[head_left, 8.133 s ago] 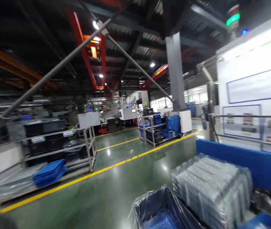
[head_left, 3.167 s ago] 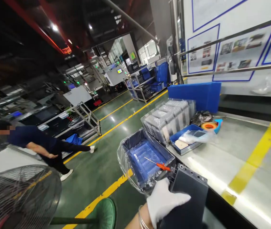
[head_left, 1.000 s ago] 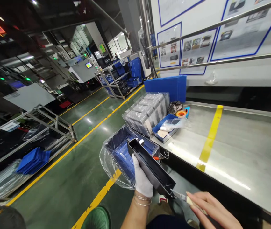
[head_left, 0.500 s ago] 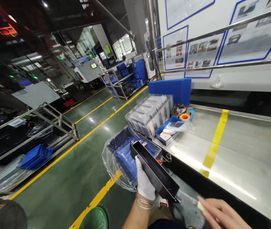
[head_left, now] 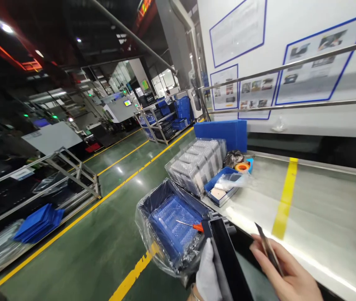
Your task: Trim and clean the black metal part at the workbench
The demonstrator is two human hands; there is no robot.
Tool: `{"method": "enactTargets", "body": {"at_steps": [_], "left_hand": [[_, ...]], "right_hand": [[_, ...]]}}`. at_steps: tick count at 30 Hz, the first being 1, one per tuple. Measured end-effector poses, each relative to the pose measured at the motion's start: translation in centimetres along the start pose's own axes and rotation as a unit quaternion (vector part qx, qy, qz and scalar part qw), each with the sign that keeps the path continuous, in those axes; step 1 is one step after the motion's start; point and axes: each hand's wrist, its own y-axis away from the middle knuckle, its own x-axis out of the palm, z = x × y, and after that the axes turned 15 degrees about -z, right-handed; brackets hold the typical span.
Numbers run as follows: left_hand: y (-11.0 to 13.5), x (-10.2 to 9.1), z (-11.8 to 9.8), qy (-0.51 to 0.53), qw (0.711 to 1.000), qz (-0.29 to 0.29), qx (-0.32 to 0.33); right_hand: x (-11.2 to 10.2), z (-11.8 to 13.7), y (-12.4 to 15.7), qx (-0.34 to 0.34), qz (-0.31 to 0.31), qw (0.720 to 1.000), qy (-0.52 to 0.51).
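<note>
Off the bench's left end, a blue bin lined with clear plastic sits low by the green floor. A small orange-handled tool lies inside it, near its right wall.

Just right of the bin, at the bottom edge of the view, the left hand wears a white glove. Its fingers are wrapped around the side of a long black tray, which it holds up on edge close to the bench's near corner.

Next comes the bare right hand, over the front edge of the bench. Its fingers are curled and pinch a thin dark blade that points up and away.

Farther back along the bench's left edge stands a stack of clear packs. Just beside it is a little blue tray with a plastic bag in it. Behind that lies an orange tape roll, and a blue board stands at the back corner. A yellow stripe crosses the bench to the right.
</note>
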Motion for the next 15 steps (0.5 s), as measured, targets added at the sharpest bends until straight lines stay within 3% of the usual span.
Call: {"method": "enactTargets", "body": {"at_steps": [3, 6, 8, 11, 13, 15], "left_hand": [[0.0, 0.1, 0.3, 0.003, 0.999, 0.045, 0.025], [-0.2, 0.3, -0.1, 0.035, 0.993, 0.063, 0.093], [-0.5, -0.1, -0.2, 0.042, 0.993, 0.056, 0.1], [-1.1, -1.1, -0.1, 0.019, 0.991, 0.001, 0.134], [-1.3, -1.7, 0.2, 0.0, 0.986, -0.045, 0.163], [-1.3, -1.8, 0.4, -0.006, 0.985, -0.078, 0.152]], "right_hand": [[1.2, 2.1, -0.2, -0.088, 0.016, 0.996, 0.019], [0.7, 3.0, -0.4, -0.22, 0.01, 0.974, 0.052], [0.2, 3.2, -0.5, -0.277, 0.025, 0.958, 0.069], [-0.3, 3.2, -0.7, -0.292, 0.047, 0.949, 0.11], [-0.3, 3.0, -0.8, -0.291, 0.015, 0.947, 0.133], [-0.3, 2.9, -0.9, -0.284, 0.002, 0.949, 0.135]]}}
